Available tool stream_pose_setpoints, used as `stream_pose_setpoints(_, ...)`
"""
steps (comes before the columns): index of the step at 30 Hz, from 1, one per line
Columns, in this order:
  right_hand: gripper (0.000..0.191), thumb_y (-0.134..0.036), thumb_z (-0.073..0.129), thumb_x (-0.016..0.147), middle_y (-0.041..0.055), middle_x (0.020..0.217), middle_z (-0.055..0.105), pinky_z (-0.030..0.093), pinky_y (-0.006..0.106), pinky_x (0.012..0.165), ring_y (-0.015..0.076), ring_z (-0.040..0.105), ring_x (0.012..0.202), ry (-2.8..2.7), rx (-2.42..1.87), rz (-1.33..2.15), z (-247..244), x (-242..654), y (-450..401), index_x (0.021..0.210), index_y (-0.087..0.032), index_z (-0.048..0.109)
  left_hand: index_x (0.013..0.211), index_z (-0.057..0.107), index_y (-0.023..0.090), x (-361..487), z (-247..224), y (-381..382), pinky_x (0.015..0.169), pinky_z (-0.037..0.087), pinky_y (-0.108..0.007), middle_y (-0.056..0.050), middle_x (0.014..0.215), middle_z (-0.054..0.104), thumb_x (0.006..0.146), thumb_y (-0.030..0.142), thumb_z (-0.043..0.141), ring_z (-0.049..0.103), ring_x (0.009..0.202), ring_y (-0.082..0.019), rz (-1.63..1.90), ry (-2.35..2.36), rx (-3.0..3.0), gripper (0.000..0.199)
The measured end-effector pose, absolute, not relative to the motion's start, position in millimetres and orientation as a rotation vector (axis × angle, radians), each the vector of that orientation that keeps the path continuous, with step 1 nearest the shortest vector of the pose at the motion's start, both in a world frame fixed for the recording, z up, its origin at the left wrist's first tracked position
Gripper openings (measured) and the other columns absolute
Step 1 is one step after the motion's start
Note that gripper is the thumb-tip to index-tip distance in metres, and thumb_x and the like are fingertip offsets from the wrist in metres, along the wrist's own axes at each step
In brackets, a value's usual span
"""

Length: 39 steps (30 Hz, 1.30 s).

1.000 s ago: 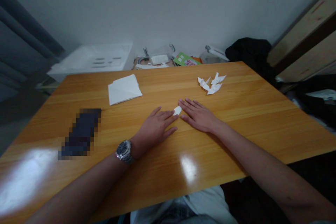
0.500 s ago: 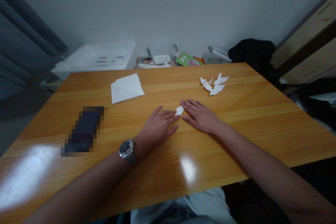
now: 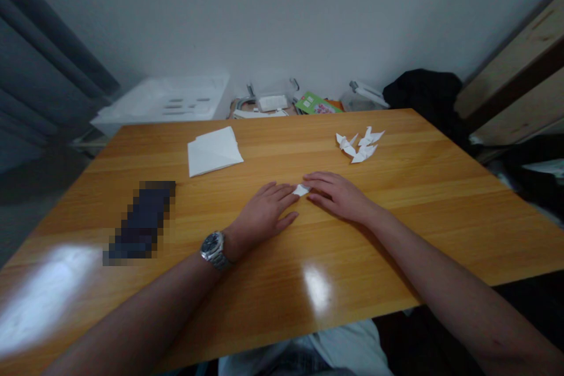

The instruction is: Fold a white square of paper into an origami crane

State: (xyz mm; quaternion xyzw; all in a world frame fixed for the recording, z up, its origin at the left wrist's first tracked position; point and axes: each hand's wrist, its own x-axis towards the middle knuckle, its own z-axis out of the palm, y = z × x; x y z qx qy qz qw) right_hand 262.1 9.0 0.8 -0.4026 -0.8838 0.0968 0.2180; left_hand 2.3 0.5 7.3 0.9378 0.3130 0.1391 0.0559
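Observation:
A small folded white paper (image 3: pixel 301 190) lies on the wooden table (image 3: pixel 268 282) between my hands, its outer ends covered by fingers. My left hand (image 3: pixel 267 211), with a watch (image 3: pixel 212 245) at the wrist, rests open with its fingertips on the paper's left edge. From the right, my right hand (image 3: pixel 337 195) touches the other edge, thumb apart from its slightly bent fingers. Several folded white paper figures (image 3: pixel 363 145) stand farther back on the right. A stack of white sheets (image 3: pixel 214 151) lies at the back left.
A blurred dark flat object (image 3: pixel 143 220) lies on the left of the table. Behind the table's far edge are a white tray (image 3: pixel 163 100), a green booklet (image 3: pixel 316 103), clear containers and a black cloth-like heap (image 3: pixel 423 91).
My right hand's fingers have drawn closer together and bent slightly. Less of the small paper shows between the hands. My left fingers have shifted slightly over its edge.

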Motion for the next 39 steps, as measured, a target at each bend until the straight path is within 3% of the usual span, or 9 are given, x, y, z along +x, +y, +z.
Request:
stream_pose_setpoints(3,0.028,-0.032,0.053,0.102,0.01,0.132,0.068,0.049,0.045,0.105,0.024,0.062,0.123,-2.445,-1.022,0.294,-1,261,10,0.122,-0.023,0.071,0.127,0.063,0.019,1,6,4,0.117,0.037,-0.044,-0.009,0.141,0.061,0.101,0.035,0.05,0.054,0.132,-0.024,0.466,0.934,2.819,0.033)
stream_pose_setpoints(11,0.029,-0.028,0.054,0.101,0.0117,0.125,0.069,0.052,0.046,0.099,0.0249,0.063,0.115,-2.454,-0.978,0.303,-4,257,9,0.124,-0.024,0.071,0.119,0.065,0.019,2,4,11,0.1,0.05,-0.041,-0.009,0.12,0.069,0.1,0.036,0.052,0.063,0.111,-0.024,0.672,1.059,2.661,0.028)
stream_pose_setpoints(19,0.028,-0.027,0.053,0.101,0.0112,0.121,0.07,0.052,0.044,0.097,0.0241,0.063,0.111,-2.477,-0.958,0.286,-4,251,6,0.122,-0.024,0.072,0.115,0.068,0.02,0,1,16,0.092,0.051,-0.039,-0.008,0.108,0.066,0.095,0.037,0.062,0.06,0.101,-0.023,0.702,1.162,2.596,0.028)
stream_pose_setpoints(39,0.02,-0.03,0.061,0.097,0.0073,0.112,0.074,0.053,0.039,0.094,0.021,0.067,0.105,-2.28,-0.934,0.529,-7,250,11,0.109,-0.025,0.076,0.11,0.071,0.019,-1,2,17,0.092,0.05,-0.04,-0.008,0.106,0.066,0.097,0.035,0.058,0.06,0.099,-0.023,0.697,1.13,2.543,0.024)
